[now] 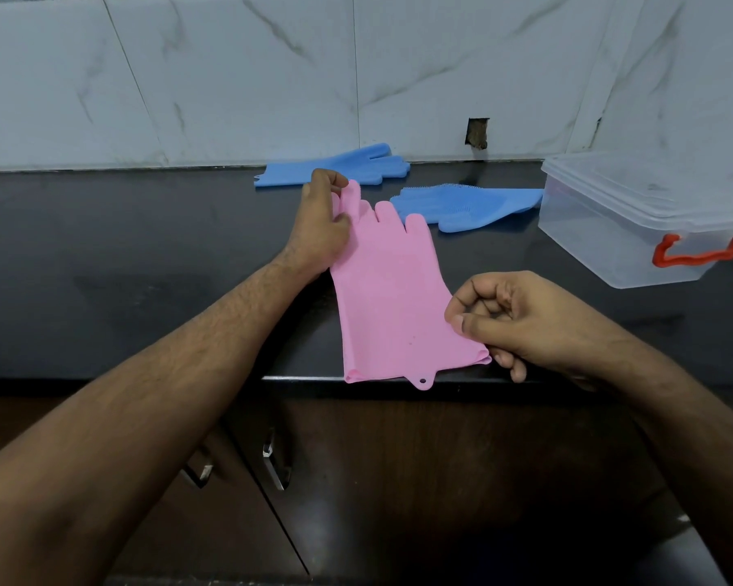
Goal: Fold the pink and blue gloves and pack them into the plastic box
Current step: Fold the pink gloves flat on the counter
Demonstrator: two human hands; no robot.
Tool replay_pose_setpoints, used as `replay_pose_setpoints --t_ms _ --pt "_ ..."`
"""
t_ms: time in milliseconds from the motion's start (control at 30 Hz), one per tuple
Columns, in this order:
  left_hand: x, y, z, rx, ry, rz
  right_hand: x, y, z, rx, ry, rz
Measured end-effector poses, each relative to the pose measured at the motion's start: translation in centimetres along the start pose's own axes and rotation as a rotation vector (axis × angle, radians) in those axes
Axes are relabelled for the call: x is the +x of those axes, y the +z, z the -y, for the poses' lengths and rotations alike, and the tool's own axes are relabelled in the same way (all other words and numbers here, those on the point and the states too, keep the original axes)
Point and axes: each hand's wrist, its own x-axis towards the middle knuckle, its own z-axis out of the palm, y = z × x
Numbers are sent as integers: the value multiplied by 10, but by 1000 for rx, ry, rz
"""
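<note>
A pink glove (392, 298) lies flat on the dark counter, fingers pointing away, cuff at the front edge. It looks like two pink layers stacked. My left hand (320, 222) pinches its fingertips at the far left. My right hand (517, 319) pinches the cuff's right corner. One blue glove (335, 167) lies by the wall. A second blue glove (470, 205) lies bristle side up, right of the pink fingers. The clear plastic box (635, 230) with a red handle stands at the right, its lid on.
The black counter (145, 255) ends at a front edge just under the pink cuff. Marble wall tiles rise behind it, with a small hole (477, 133) above the blue gloves. Dark cabinet doors with metal handles (274, 458) sit below.
</note>
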Motion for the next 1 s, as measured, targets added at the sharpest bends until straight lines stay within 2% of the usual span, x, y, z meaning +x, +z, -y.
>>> replay_pose_setpoints --t_ms 133,367,800,1000 --pt "-1 0 -2 -10 77 -62 0 -1 0 -6 3 5" --pt "-1 0 -5 -11 80 -66 1 1 -4 -34 -10 -27" --pt "0 2 -1 76 -89 91 -3 -2 -2 -40 14 -39" --pt "2 3 1 80 -111 94 -3 -2 -3 5 20 -37"
